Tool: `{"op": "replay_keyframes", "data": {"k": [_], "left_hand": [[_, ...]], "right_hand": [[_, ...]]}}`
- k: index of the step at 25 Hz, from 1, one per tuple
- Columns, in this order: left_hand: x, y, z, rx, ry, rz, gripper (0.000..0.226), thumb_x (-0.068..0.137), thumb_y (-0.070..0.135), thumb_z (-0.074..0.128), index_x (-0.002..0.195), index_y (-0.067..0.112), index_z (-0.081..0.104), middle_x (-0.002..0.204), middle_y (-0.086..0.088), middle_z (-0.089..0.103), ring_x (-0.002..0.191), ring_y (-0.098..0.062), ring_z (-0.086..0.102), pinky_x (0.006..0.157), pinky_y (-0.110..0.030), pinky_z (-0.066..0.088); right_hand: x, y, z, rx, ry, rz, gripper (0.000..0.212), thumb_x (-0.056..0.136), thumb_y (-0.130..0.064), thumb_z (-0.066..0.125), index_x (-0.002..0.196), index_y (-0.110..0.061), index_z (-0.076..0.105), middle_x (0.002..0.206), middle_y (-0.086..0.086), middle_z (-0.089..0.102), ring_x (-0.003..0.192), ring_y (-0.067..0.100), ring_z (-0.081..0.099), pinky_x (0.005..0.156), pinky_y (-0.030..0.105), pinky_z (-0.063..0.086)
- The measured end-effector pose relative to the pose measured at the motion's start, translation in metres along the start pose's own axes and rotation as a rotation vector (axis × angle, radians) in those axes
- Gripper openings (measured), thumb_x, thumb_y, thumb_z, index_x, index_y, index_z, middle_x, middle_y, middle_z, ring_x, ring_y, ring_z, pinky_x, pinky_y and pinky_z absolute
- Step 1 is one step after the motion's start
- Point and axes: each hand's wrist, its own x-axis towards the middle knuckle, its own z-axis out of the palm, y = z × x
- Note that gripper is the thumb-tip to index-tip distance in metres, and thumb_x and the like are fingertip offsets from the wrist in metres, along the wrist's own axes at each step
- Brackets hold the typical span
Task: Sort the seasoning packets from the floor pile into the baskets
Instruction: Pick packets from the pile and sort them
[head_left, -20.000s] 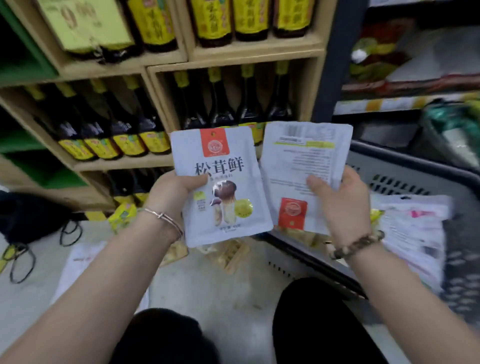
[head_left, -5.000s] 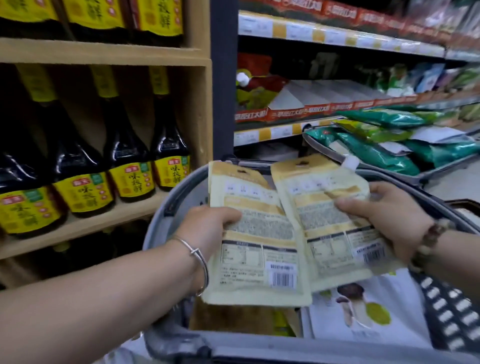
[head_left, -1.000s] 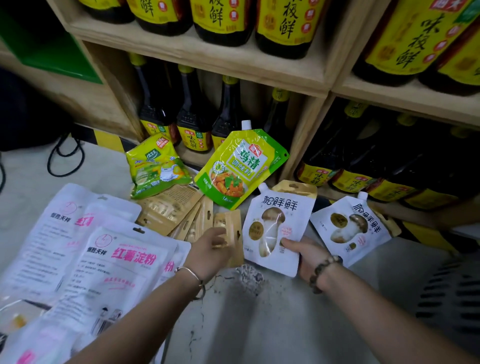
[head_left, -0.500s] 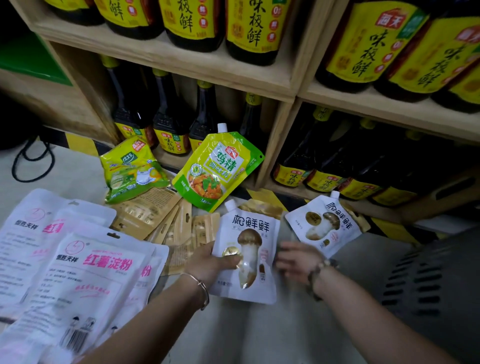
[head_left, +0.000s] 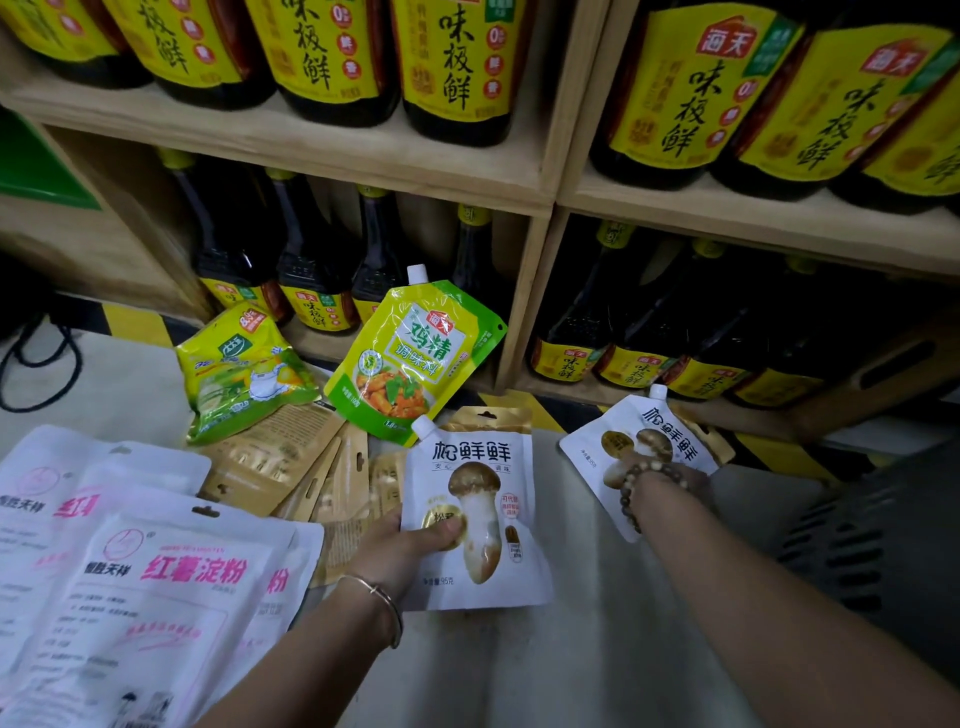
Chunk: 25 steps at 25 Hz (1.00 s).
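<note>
I see a white spouted mushroom pouch (head_left: 478, 519) face up, pinched at its left edge by the left hand (head_left: 410, 545), thumb on its front. A second mushroom pouch (head_left: 639, 447) lies tilted on the floor (head_left: 519, 665) to its right. Behind them a green spouted pouch (head_left: 415, 358) leans on the shelf (head_left: 524, 322), beside a yellow-green bag (head_left: 244, 374). Flat tan packets (head_left: 291, 467) fan out, and white pink-lettered bags (head_left: 156, 587) overlap at left.

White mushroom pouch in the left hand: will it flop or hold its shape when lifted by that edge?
Probably holds fairly flat: the white mushroom pouch looks smooth and unbent though the left hand pinches only its side edge. Its glossy film may slip.
</note>
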Motion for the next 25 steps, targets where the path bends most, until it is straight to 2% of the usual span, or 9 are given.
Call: {"op": "replay_keyframes", "data": {"k": [2,4,6,9,11,14,18,22,25], "left_hand": [[0.001,0.001,0.000,0.008,-0.009,-0.001,0.013,0.076,0.004,0.071,0.088,0.004,0.068,0.078,-0.016,0.073,0.059,-0.028,0.069,0.052,-0.034,0.056],[0.001,0.003,0.000,0.011,-0.012,-0.004,0.013,0.076,0.004,0.072,0.088,0.005,0.068,0.078,-0.015,0.073,0.058,-0.027,0.069,0.050,-0.031,0.055],[0.001,0.004,0.002,0.021,-0.014,-0.006,0.016,0.076,0.004,0.072,0.092,0.003,0.068,0.082,-0.017,0.073,0.063,-0.029,0.068,0.055,-0.034,0.055],[0.001,0.003,0.002,0.030,-0.017,-0.002,0.019,0.075,0.004,0.072,0.094,0.002,0.068,0.086,-0.019,0.072,0.066,-0.031,0.068,0.060,-0.036,0.057],[-0.001,0.003,-0.001,0.024,-0.035,0.002,0.023,0.073,0.004,0.073,0.095,0.003,0.068,0.086,-0.019,0.072,0.070,-0.033,0.069,0.065,-0.040,0.057],[0.002,0.003,-0.012,0.013,-0.039,0.041,0.028,0.069,0.008,0.073,0.097,0.005,0.068,0.088,-0.018,0.073,0.077,-0.037,0.069,0.073,-0.047,0.056],[0.011,0.002,-0.022,-0.056,-0.123,0.080,0.049,0.057,-0.001,0.079,0.104,0.003,0.065,0.094,-0.019,0.072,0.081,-0.038,0.069,0.064,-0.045,0.057],[0.008,0.002,-0.029,-0.147,-0.101,0.052,0.037,0.063,-0.006,0.062,0.099,0.003,0.065,0.088,-0.018,0.072,0.079,-0.036,0.069,0.058,-0.043,0.056],[-0.022,0.014,-0.040,-0.034,0.015,0.068,0.025,0.070,-0.008,0.059,0.089,0.007,0.064,0.073,-0.009,0.072,0.065,-0.027,0.069,0.054,-0.040,0.056]], "right_hand": [[0.000,0.002,-0.005,-0.107,0.116,-0.114,0.073,0.077,-0.036,0.071,0.134,-0.007,0.037,0.138,0.015,0.042,0.111,0.029,0.052,0.085,0.034,0.048],[0.009,0.001,-0.008,-0.112,-0.064,-0.212,0.053,0.086,-0.019,0.062,0.132,-0.004,0.041,0.135,0.018,0.046,0.107,0.031,0.055,0.064,0.025,0.044],[0.008,-0.006,-0.007,-0.223,-0.077,-0.200,0.051,0.092,-0.026,0.053,0.137,-0.008,0.037,0.141,0.015,0.041,0.122,0.030,0.046,0.075,0.029,0.046],[0.000,-0.005,-0.001,-0.320,0.147,-0.206,0.054,0.089,-0.050,0.042,0.133,-0.019,0.038,0.140,0.008,0.041,0.127,0.027,0.040,0.097,0.035,0.039],[0.002,-0.001,0.004,-0.242,0.171,-0.267,0.045,0.091,-0.045,0.040,0.128,-0.020,0.042,0.140,0.006,0.042,0.127,0.026,0.040,0.099,0.035,0.038],[-0.007,0.014,-0.007,0.301,0.090,-0.181,0.023,0.090,-0.024,0.057,0.112,-0.016,0.055,0.131,0.007,0.053,0.117,0.028,0.050,0.093,0.037,0.044],[-0.039,0.044,-0.016,0.225,-0.048,-0.378,0.024,0.077,-0.004,0.071,0.097,-0.012,0.060,0.104,0.011,0.067,0.093,0.031,0.063,0.086,0.048,0.051],[-0.088,0.061,-0.013,0.208,-0.129,-0.498,0.027,0.074,0.006,0.070,0.082,-0.015,0.055,0.083,0.005,0.066,0.071,0.012,0.062,0.060,0.025,0.050],[-0.136,0.075,-0.012,0.159,-0.061,-0.598,0.028,0.074,0.003,0.071,0.090,-0.010,0.052,0.077,-0.008,0.063,0.066,-0.008,0.058,0.056,0.011,0.045]]}}
